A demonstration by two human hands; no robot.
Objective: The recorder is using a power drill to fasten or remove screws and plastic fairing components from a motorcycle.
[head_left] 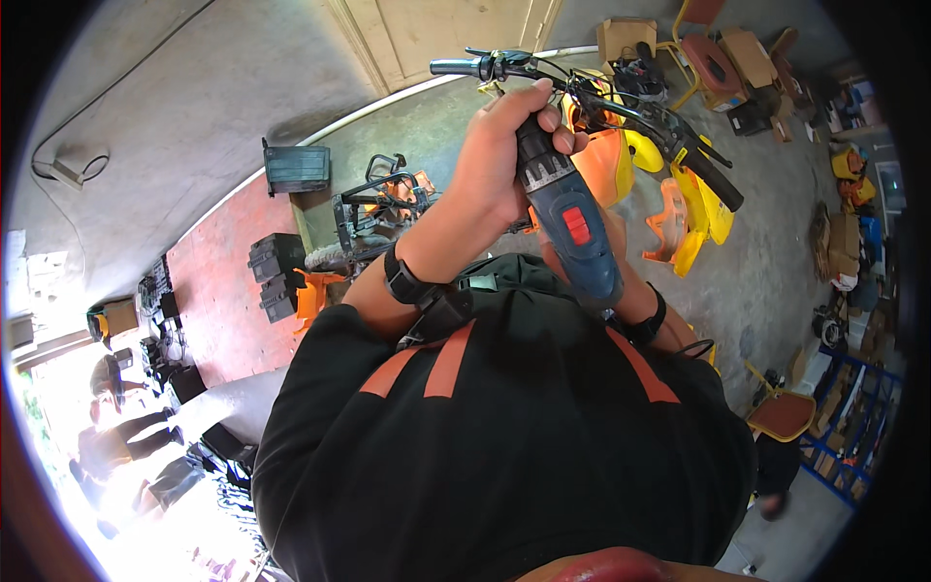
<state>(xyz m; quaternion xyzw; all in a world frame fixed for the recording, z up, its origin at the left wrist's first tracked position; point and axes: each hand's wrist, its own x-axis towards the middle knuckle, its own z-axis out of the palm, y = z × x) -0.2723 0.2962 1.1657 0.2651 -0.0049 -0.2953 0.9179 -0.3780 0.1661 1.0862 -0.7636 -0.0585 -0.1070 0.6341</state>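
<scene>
A dark blue cordless drill (579, 228) with a red switch on top points away from me, toward a handlebar (621, 109) with black grips, levers and cables. My left hand (499, 155) is closed around the chuck end, fingers curled over its front. Most of my right hand (613, 228) is hidden under the drill body; the skin showing on both sides of it fits a grip round the handle. Beyond the drill, orange and yellow plastic body panels (601, 165) sit below the handlebar. The drill's tip and whatever it may touch are hidden by my left hand.
On the floor at left are a black metal frame (373, 209), a dark green crate (297, 169) and black boxes (276, 276). Loose orange and yellow panels (690, 223) lie at right. Chairs (703, 63), cartons (626, 39) and a blue shelf (853, 422) line the right side.
</scene>
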